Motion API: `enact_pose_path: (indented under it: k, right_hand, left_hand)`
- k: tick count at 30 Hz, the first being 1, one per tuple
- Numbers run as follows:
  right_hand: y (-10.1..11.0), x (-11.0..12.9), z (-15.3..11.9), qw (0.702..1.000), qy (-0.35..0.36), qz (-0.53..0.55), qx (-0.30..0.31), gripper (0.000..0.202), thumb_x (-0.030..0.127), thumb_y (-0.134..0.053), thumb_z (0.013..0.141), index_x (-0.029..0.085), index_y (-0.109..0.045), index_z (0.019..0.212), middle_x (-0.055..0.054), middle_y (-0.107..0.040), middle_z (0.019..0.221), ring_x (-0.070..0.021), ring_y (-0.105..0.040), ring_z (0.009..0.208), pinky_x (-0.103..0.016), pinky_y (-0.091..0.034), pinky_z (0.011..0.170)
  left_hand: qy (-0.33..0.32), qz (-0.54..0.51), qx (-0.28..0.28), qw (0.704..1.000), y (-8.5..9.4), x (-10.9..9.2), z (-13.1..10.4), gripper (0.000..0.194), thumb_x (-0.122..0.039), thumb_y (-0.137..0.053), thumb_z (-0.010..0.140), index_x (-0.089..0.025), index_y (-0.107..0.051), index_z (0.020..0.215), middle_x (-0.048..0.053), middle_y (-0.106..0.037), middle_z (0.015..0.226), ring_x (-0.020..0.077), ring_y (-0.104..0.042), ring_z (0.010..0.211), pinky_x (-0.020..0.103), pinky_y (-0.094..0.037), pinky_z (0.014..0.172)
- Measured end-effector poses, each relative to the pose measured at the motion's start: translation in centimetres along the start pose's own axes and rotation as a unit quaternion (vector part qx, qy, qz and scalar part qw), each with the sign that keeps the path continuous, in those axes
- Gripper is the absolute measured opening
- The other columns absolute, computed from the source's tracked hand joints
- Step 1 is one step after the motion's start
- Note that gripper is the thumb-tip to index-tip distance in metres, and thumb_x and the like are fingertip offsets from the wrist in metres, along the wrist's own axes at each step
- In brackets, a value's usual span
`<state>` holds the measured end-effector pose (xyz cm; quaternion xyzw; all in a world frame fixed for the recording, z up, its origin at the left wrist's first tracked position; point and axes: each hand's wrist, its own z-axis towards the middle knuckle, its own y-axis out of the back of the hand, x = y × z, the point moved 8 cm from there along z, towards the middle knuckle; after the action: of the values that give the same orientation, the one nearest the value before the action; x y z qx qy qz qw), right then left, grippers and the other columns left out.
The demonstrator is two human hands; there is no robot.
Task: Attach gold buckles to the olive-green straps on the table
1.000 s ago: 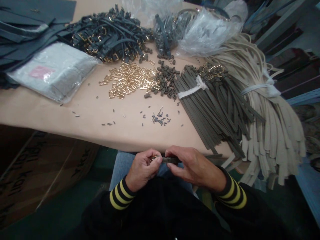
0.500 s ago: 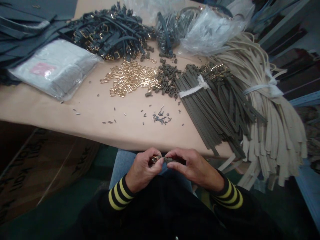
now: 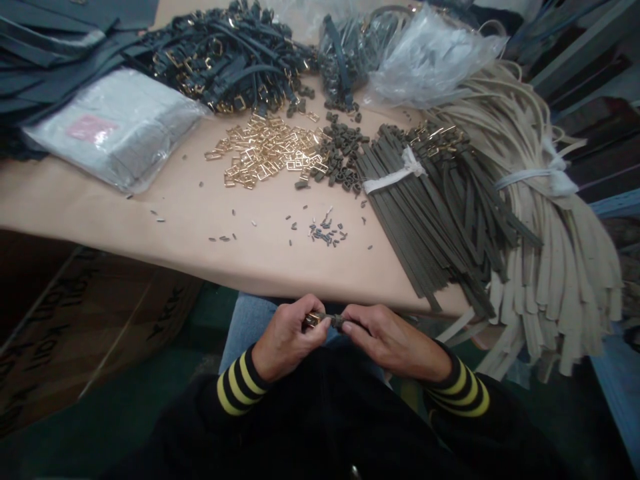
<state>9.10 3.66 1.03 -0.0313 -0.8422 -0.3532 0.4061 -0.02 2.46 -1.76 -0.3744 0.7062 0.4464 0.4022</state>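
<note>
Between my two hands, over my lap at the table's front edge, is a dark olive strap [image 3: 334,321] with a gold buckle [image 3: 313,320]. My left hand [image 3: 290,333] pinches the buckle end between thumb and fingers. My right hand [image 3: 387,339] is closed on the strap just to the right, near what looks like a small keeper loop. Most of the strap is hidden inside my fingers. On the table ahead lie small dark pins or tubes [image 3: 327,233], a pile of gold buckles [image 3: 273,150] and a heap of olive loops [image 3: 344,150].
A tied bundle of olive straps [image 3: 400,213] lies to the right, beside long beige straps [image 3: 555,267] hanging over the edge. Dark buckled straps [image 3: 225,60], a plastic-wrapped packet [image 3: 120,127] and a clear bag [image 3: 435,60] are behind. A cardboard box [image 3: 125,320] stands below left.
My right hand has shifted slightly right along the strap, exposing more of it between my hands. My left hand keeps its pinch. The whole view has shifted a little.
</note>
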Motion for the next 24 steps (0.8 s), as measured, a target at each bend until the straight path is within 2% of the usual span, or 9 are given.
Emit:
enact_pose_path:
  k: [3,6,10,14,17,20,24]
  right_hand:
    - [-0.2,-0.4,0.0,1.000,0.000,0.007,-0.014,0.026,0.021,-0.037,0.083,0.014,-0.047,0.061,0.005,-0.037,0.050,-0.0076,-0.035,0.047,-0.019,-0.025,0.046]
    - [-0.2,-0.6,-0.1,0.999,0.007,0.042,-0.012,0.023,0.021,-0.038,0.082,0.013,-0.050,0.064,0.004,-0.041,0.053,-0.0076,-0.037,0.049,-0.019,-0.027,0.048]
    - [-0.4,-0.4,-0.2,0.995,0.015,0.092,0.029,0.025,0.019,-0.037,0.082,0.013,-0.050,0.061,0.003,-0.045,0.051,-0.0067,-0.039,0.047,-0.018,-0.030,0.048]
    - [0.1,-0.8,0.1,0.997,-0.016,0.075,-0.020,0.019,0.019,-0.042,0.078,0.013,-0.049,0.061,0.004,-0.042,0.052,-0.0072,-0.038,0.048,-0.018,-0.027,0.046]
    - [0.1,-1.3,0.3,0.995,-0.036,0.081,-0.043,0.017,0.021,-0.042,0.076,0.013,-0.051,0.064,0.004,-0.040,0.052,-0.0078,-0.037,0.049,-0.018,-0.026,0.046]
    - [0.0,-1.5,0.2,0.994,-0.040,0.093,-0.040,0.020,0.024,-0.041,0.077,0.013,-0.050,0.064,0.005,-0.038,0.052,-0.0077,-0.035,0.048,-0.018,-0.026,0.045]
    - [-0.1,-1.3,-0.1,0.996,-0.032,0.083,-0.007,0.019,0.021,-0.040,0.078,0.013,-0.050,0.064,0.004,-0.040,0.052,-0.0073,-0.037,0.048,-0.018,-0.026,0.046]
  left_hand:
    - [0.001,0.014,-0.004,1.000,0.0,0.0,-0.1,0.011,-0.022,-0.045,0.071,-0.016,-0.042,0.063,-0.008,-0.034,0.049,0.0060,-0.032,0.045,0.018,-0.026,0.043]
    - [0.008,-0.016,0.028,0.999,-0.4,-0.2,-0.2,0.012,-0.025,-0.044,0.072,-0.016,-0.042,0.064,-0.008,-0.034,0.049,0.0064,-0.032,0.045,0.018,-0.026,0.044]
    - [0.004,-0.034,0.063,0.997,-0.7,-0.6,-0.2,0.014,-0.027,-0.044,0.073,-0.016,-0.043,0.066,-0.008,-0.034,0.050,0.0068,-0.031,0.047,0.019,-0.026,0.044]
    - [0.006,-0.044,0.036,0.998,-0.3,-0.3,0.0,0.015,-0.029,-0.045,0.076,-0.016,-0.043,0.068,-0.007,-0.036,0.053,0.0076,-0.034,0.049,0.020,-0.029,0.047]
    - [0.016,-0.140,0.035,0.989,-0.5,0.2,0.1,0.017,-0.033,-0.047,0.076,-0.017,-0.042,0.074,-0.007,-0.036,0.054,0.0067,-0.034,0.047,0.019,-0.029,0.045]
    - [0.038,-0.257,0.077,0.963,-1.4,0.8,0.0,0.024,-0.039,-0.046,0.077,-0.016,-0.041,0.079,-0.009,-0.036,0.051,0.0049,-0.032,0.041,0.018,-0.026,0.040]
    - [0.039,-0.278,0.086,0.956,-1.7,1.2,-0.1,0.024,-0.038,-0.047,0.077,-0.014,-0.043,0.078,-0.008,-0.038,0.052,0.0044,-0.032,0.043,0.018,-0.026,0.041]
